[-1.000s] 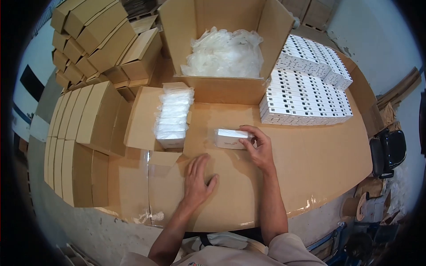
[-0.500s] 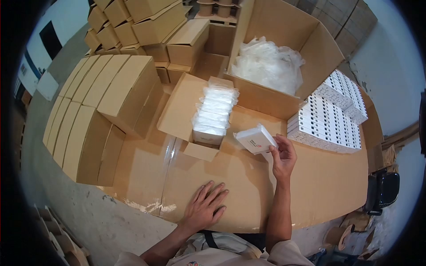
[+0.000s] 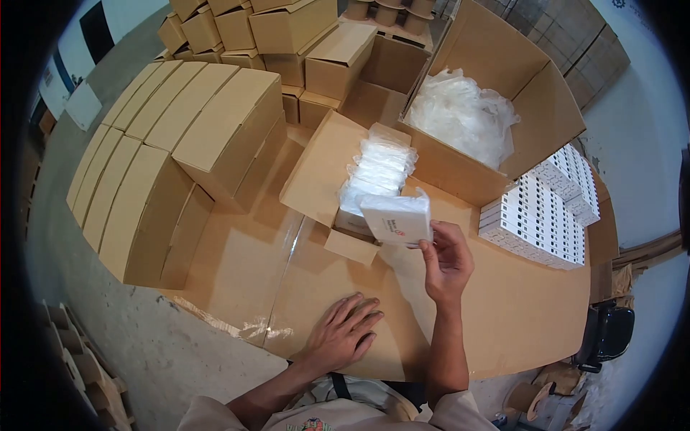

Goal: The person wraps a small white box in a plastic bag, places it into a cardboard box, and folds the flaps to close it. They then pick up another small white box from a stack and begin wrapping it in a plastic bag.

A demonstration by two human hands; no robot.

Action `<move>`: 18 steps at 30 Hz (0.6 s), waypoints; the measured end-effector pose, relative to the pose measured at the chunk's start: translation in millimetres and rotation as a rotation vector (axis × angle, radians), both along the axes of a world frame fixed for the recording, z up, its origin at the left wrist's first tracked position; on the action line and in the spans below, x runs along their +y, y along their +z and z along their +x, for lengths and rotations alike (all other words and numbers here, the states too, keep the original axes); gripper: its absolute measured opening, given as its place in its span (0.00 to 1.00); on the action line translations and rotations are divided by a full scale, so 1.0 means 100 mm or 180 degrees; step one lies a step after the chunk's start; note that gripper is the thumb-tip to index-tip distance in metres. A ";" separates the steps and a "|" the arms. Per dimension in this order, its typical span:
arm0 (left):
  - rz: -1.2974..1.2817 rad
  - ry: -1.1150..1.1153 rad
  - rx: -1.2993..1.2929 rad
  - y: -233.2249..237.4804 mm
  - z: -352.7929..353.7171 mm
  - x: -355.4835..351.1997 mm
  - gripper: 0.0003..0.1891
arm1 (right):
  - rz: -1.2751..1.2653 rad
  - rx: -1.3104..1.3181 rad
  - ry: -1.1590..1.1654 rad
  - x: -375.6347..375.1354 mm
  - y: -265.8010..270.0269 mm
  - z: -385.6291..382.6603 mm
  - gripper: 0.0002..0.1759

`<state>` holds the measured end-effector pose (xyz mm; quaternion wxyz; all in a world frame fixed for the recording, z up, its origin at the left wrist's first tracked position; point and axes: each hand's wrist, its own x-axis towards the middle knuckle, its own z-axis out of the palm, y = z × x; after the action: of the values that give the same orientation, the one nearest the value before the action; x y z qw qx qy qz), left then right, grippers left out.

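Between the thumb and fingers of my right hand [image 3: 447,262] is a small white box [image 3: 397,220] with printing on its face and what looks like clear plastic around it. It is held tilted, just in front of an open brown carton [image 3: 313,172]. Inside that carton stands a row of white plastic-wrapped boxes [image 3: 377,169], and the held box hides part of its near end. My left hand [image 3: 345,329] lies flat on the cardboard-covered table [image 3: 237,269], fingers spread, holding nothing.
A large open carton [image 3: 449,161] full of clear plastic bags [image 3: 463,118] stands behind to the right. Stacked white boxes [image 3: 535,223] lie at the right. Closed brown cartons [image 3: 223,129] line the left side, with more cartons [image 3: 287,32] piled behind. A black chair [image 3: 611,334] is at lower right.
My right hand has brought the white box leftward to the open carton's near end and turned it more upright. My left hand stays flat on the table. The camera view has shifted slightly.
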<state>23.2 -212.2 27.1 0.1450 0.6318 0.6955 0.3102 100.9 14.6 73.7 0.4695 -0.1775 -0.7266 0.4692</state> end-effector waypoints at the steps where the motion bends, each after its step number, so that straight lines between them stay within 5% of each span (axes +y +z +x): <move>1: 0.0011 -0.0008 -0.0007 0.00 -0.01 0.00 0.24 | 0.0023 -0.0021 0.0028 -0.02 -0.01 -0.02 0.20; 5: 0.0009 -0.0008 -0.0021 -0.04 0.00 0.01 0.23 | 0.0107 -0.0219 0.0093 -0.09 0.06 -0.12 0.19; 11: 0.0043 0.0009 -0.0072 -0.04 -0.02 0.04 0.21 | 0.1444 -0.0838 0.0039 -0.06 0.21 -0.17 0.20; 18: 0.0120 0.0055 -0.0130 -0.10 -0.02 0.06 0.20 | 0.1491 -0.1274 0.0210 -0.14 0.43 -0.26 0.25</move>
<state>21.6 -206.4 17.5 0.1445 0.6220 0.6918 0.3372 75.2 0.2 116.9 0.3297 -0.1297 -0.8983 0.2597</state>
